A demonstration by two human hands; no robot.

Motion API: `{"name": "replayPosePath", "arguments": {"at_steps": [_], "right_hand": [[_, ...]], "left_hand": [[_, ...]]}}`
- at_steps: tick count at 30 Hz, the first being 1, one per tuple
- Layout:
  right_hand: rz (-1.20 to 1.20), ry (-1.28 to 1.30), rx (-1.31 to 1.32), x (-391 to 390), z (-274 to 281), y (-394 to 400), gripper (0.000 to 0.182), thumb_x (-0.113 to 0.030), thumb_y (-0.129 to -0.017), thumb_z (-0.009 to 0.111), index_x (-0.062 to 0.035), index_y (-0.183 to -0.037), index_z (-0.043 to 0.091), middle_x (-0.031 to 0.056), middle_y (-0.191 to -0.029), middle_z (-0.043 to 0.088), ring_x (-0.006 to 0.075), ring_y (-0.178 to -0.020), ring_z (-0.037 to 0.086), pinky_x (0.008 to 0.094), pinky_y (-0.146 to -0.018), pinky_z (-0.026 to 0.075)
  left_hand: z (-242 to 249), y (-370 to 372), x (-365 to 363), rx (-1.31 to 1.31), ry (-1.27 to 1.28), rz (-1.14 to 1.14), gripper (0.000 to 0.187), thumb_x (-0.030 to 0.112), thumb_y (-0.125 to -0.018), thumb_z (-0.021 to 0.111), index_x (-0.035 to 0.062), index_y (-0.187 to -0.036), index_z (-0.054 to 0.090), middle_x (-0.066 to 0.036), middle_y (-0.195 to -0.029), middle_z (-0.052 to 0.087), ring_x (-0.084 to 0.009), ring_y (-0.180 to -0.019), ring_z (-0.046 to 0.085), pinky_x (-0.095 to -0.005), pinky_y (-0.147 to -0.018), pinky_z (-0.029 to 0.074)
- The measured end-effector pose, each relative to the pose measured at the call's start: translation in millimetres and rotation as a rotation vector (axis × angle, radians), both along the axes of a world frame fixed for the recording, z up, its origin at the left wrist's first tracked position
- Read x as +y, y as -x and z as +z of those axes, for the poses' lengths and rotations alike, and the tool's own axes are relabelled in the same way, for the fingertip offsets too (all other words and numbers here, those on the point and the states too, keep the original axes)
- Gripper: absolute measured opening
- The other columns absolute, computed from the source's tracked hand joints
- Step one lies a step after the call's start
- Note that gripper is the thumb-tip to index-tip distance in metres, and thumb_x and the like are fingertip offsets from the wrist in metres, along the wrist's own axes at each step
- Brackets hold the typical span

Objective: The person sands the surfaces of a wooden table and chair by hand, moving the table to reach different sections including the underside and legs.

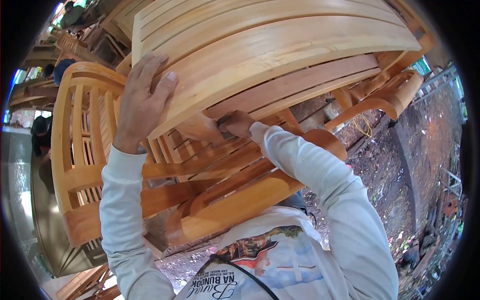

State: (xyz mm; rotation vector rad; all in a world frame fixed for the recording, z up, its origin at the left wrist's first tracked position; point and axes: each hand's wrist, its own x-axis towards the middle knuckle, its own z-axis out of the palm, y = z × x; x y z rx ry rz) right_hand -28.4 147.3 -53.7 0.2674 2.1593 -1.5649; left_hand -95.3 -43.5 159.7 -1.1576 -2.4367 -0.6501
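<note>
My left hand (pixel 142 97) rests with its fingers apart on the near left corner of a pale slatted wooden panel (pixel 260 52). Below the panel's curved front edge, my right hand (pixel 237 124) is closed round a small dark object that I cannot make out. It is beside a wooden piece (pixel 202 127) under the panel, and its fingertips are partly hidden. An orange-brown wooden bench (pixel 240 207) with slats and rounded arms lies beneath both forearms.
A slatted chair back (pixel 67 135) rises at the left. Curved wooden arms (pixel 395 95) extend at the right, above littered ground (pixel 385 175) with a yellow cord (pixel 363 126). Another person (pixel 41 135) is at the far left, near a glossy olive surface (pixel 52 225).
</note>
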Motion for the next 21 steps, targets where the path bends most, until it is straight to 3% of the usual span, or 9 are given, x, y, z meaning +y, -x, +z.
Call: {"name": "replayPosePath", "arguments": {"at_steps": [2, 5, 8, 11, 17, 19, 21], "right_hand": [[-0.09, 0.053, -0.015, -10.4, -7.6, 1.6, 0.03, -0.031, -0.086, 0.062, -0.0038, -0.09, 0.075, 0.0153, -0.087, 0.077, 0.0312, -0.091, 0.075, 0.0382, -0.084, 0.059], [0.012, -0.404, 0.202, -23.3, -35.9, 25.5, 0.028, -0.026, -0.089, 0.059, -0.0075, -0.101, 0.077, 0.0193, -0.1, 0.076, 0.0374, -0.091, 0.073, 0.0415, -0.086, 0.058], [-0.139, -0.394, 0.211, -28.7, -35.4, 23.1, 0.027, -0.022, -0.088, 0.058, -0.009, -0.1, 0.077, 0.0202, -0.102, 0.076, 0.0401, -0.097, 0.072, 0.0452, -0.089, 0.057], [-0.235, -0.36, 0.338, -31.1, -38.6, 9.3, 0.035, -0.039, -0.089, 0.063, -0.0074, -0.096, 0.077, 0.0173, -0.093, 0.077, 0.0326, -0.092, 0.075, 0.0411, -0.083, 0.058], [-0.205, -0.54, 0.162, -43.3, -22.1, 23.0, 0.043, -0.047, -0.087, 0.067, -0.0058, -0.098, 0.075, 0.0188, -0.09, 0.076, 0.0342, -0.087, 0.075, 0.0424, -0.08, 0.058], [-0.117, -0.64, 0.378, -41.9, -60.7, 17.0, 0.042, -0.045, -0.088, 0.067, -0.0052, -0.097, 0.074, 0.019, -0.091, 0.076, 0.0346, -0.086, 0.075, 0.042, -0.08, 0.058], [-0.107, -0.624, 0.439, -42.1, -55.8, 7.1, 0.04, -0.044, -0.089, 0.067, -0.0049, -0.096, 0.074, 0.0195, -0.092, 0.076, 0.0354, -0.087, 0.074, 0.0419, -0.08, 0.058]], "left_hand": [[-0.4, 1.2, -1.3, -0.023, 0.0, 0.008, 0.042, 0.029, -0.098, 0.069, 0.0018, -0.13, 0.065, -0.023, -0.14, 0.06, -0.0408, -0.135, 0.052, -0.0463, -0.113, 0.041], [-0.4, 0.4, 0.0, -0.066, -0.018, 0.028, 0.045, 0.033, -0.098, 0.068, 0.0019, -0.131, 0.065, -0.023, -0.141, 0.059, -0.0406, -0.137, 0.05, -0.0465, -0.114, 0.04], [-0.4, -0.7, -1.3, -0.048, -0.008, 0.051, 0.047, 0.034, -0.097, 0.067, 0.0018, -0.132, 0.064, -0.023, -0.142, 0.058, -0.0409, -0.136, 0.05, -0.0473, -0.114, 0.039], [-1.2, 2.6, -1.3, 0.008, 0.016, 0.049, 0.047, 0.033, -0.097, 0.068, 0.0017, -0.132, 0.064, -0.022, -0.141, 0.059, -0.0412, -0.135, 0.05, -0.048, -0.114, 0.039], [2.7, -1.0, -0.8, 0.006, 0.046, 0.064, 0.045, 0.032, -0.099, 0.067, 0.0056, -0.136, 0.063, -0.018, -0.144, 0.058, -0.0361, -0.136, 0.052, -0.0424, -0.113, 0.042], [1.8, -1.4, -0.9, 0.01, 0.05, 0.063, 0.045, 0.033, -0.099, 0.067, 0.0053, -0.135, 0.063, -0.018, -0.144, 0.058, -0.0362, -0.136, 0.053, -0.0427, -0.113, 0.042], [2.5, -1.3, -1.3, 0.017, 0.05, 0.077, 0.045, 0.032, -0.099, 0.067, 0.0046, -0.134, 0.063, -0.018, -0.144, 0.058, -0.0366, -0.135, 0.053, -0.0431, -0.113, 0.042]]}}
